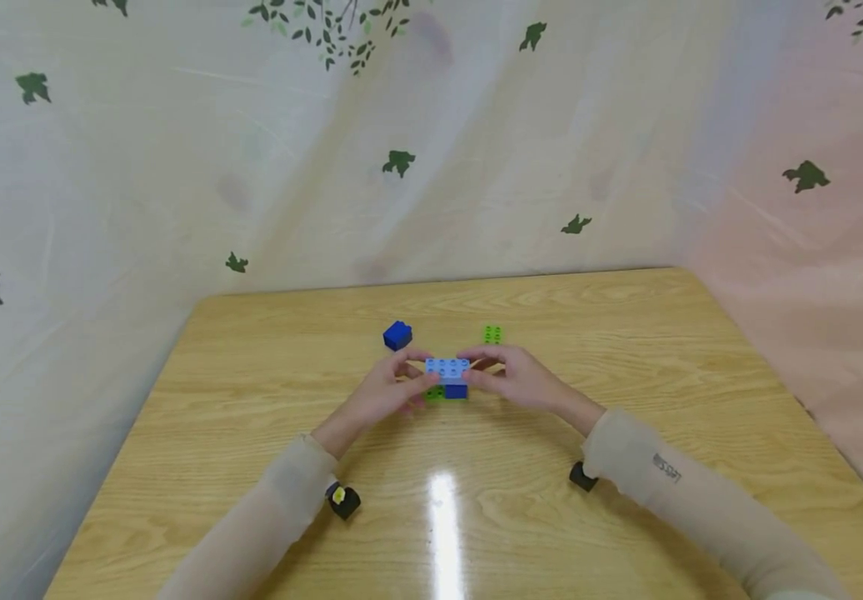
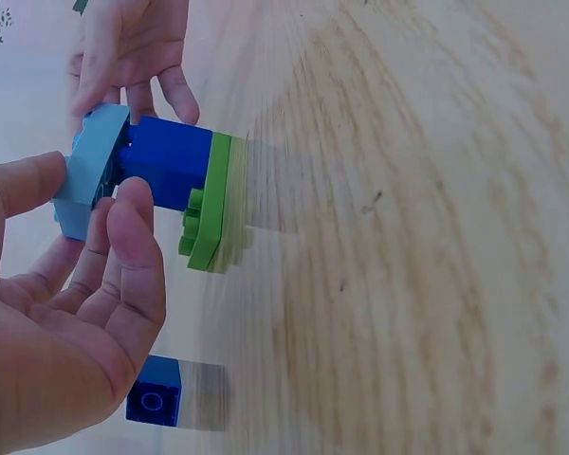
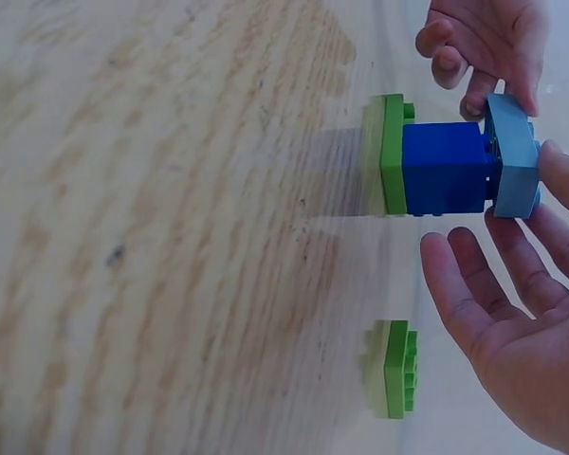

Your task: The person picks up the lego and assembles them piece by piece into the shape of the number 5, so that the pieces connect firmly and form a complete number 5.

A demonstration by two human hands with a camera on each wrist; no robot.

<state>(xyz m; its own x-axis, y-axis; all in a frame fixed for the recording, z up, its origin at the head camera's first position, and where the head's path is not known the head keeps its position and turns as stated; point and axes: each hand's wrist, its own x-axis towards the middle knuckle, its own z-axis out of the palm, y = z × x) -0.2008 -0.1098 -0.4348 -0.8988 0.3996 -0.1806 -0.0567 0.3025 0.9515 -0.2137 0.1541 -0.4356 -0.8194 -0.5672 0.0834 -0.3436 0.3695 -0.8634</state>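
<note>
Both hands hold a light blue brick (image 1: 447, 367) with studs on top, one at each end. My left hand (image 1: 384, 388) pinches its left end between thumb and fingers, and my right hand (image 1: 526, 380) grips the right end the same way. Directly beneath is a dark blue brick (image 3: 444, 169), standing on one half of a thin green brick (image 2: 211, 204) that lies on the table. In the wrist views the light blue brick sits right at the dark blue brick's studs, slightly tilted, with a narrow gap showing.
On the wooden table (image 1: 251, 400), a second dark blue brick (image 1: 397, 335) lies on its side behind my left hand. Another thin green brick (image 1: 492, 334) rests just beyond my right hand. A light curtain (image 1: 476, 217) with leaf prints hangs behind the table.
</note>
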